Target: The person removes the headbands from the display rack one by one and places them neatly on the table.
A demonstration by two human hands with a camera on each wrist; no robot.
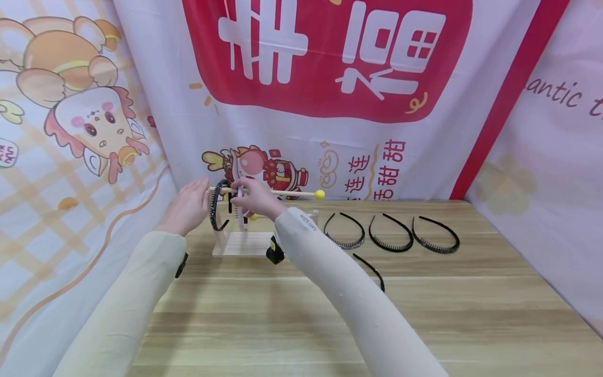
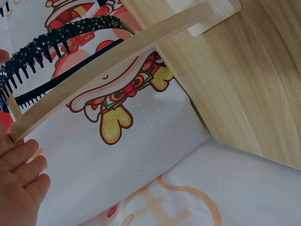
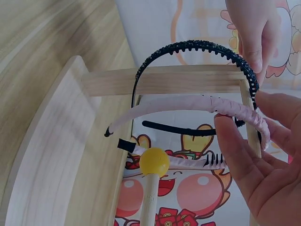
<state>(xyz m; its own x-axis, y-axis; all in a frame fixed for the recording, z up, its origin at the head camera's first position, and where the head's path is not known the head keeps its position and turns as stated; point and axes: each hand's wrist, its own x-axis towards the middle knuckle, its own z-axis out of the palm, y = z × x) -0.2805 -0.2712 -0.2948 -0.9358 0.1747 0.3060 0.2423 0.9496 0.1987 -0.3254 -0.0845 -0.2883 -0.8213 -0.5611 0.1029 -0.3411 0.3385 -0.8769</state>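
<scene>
A light wooden stand carries an upper rod tipped with a yellow ball. Over that rod hangs a black glittery toothed headband, close to the stand's left upright. My right hand pinches a pink fabric-wrapped headband between thumb and fingers; it loops over the rod to the right of the black one. My left hand has its fingers extended and rests at the top of the left upright, beside the black headband. In the left wrist view its fingertips are right at the upright's end.
Three dark toothed headbands lie in a row on the wooden table, right of the stand. Another black headband is partly hidden by the right sleeve. A lower rod ends in a yellow ball. Printed cloth walls enclose the table.
</scene>
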